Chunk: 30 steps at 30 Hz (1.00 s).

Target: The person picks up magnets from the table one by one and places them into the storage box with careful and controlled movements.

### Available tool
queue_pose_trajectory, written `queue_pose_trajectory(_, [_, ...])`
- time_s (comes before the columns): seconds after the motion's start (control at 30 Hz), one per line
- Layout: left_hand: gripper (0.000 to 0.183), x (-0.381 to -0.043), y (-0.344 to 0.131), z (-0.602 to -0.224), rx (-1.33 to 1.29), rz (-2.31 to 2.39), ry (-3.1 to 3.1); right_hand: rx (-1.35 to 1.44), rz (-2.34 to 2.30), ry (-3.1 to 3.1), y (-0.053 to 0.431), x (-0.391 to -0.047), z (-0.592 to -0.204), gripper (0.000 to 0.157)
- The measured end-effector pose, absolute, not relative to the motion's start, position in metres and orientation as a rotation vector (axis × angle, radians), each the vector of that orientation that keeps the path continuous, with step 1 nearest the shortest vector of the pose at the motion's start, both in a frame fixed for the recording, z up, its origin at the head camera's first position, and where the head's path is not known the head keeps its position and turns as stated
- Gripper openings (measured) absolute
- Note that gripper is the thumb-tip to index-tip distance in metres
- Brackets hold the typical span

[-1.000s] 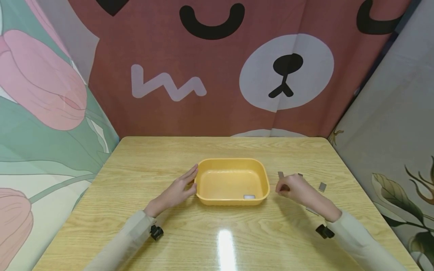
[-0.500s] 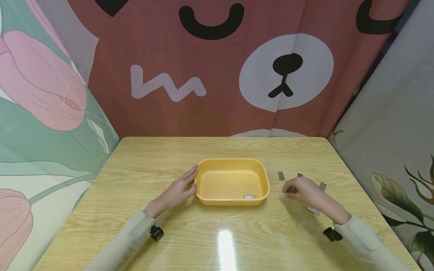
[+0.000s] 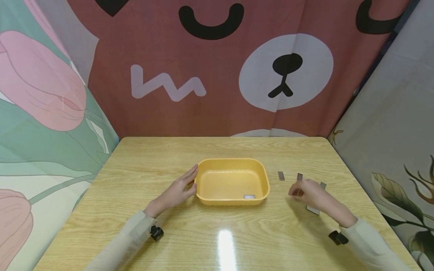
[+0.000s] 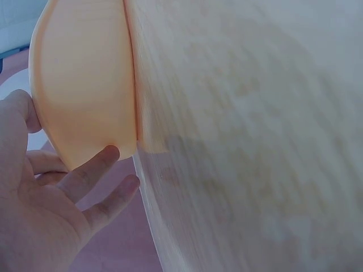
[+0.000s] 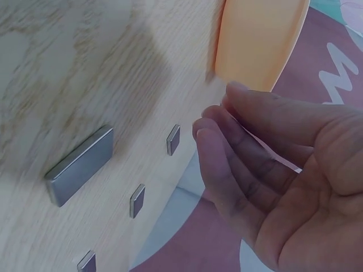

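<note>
Nearest, 2 pale sleeves [image 3: 118, 241] reach in, with a black device [image 3: 156, 233] at each wrist. The larger metal block [image 3: 313, 210] lies flat just on the near side of the right hand [image 3: 310, 195]. That hand is above the surface [image 3: 162, 154], right of the yellow tray [image 3: 223, 184] and apart from it, its fingers loosely bent, narrow at the tips, holding nothing that shows. The left hand [image 3: 173, 194] is spread fairly wide, fingertips touching the tray's left end. 1 shiny block [image 3: 249, 197] lies inside the tray, near its front right corner. Beyond the right hand, 3 small metal blocks [image 3: 281, 175] lie well apart. The surface is light wood grain with 1 bright glare strip. Behind it hangs a reddish-brown bear-face cloth [image 3: 217, 113]; a tulip-print cloth [image 3: 44, 150] covers the left, a grey leaf-print cloth [image 3: 383, 120] the right.
</note>
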<state>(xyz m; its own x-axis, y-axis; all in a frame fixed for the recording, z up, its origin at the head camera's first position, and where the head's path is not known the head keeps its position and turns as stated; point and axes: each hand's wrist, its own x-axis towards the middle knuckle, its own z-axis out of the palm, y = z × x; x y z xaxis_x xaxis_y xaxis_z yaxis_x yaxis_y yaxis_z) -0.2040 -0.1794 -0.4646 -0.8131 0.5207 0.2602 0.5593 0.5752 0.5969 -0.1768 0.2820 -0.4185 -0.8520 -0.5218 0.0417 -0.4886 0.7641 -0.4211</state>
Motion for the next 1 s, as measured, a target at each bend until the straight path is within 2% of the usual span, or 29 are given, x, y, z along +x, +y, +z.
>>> queue_pose_trajectory(1.0, [0.058,-0.207,-0.180,-0.467,-0.925,-1.067,-2.776,-0.575,-0.597,2.846,0.317,-0.163,-0.430,0.014])
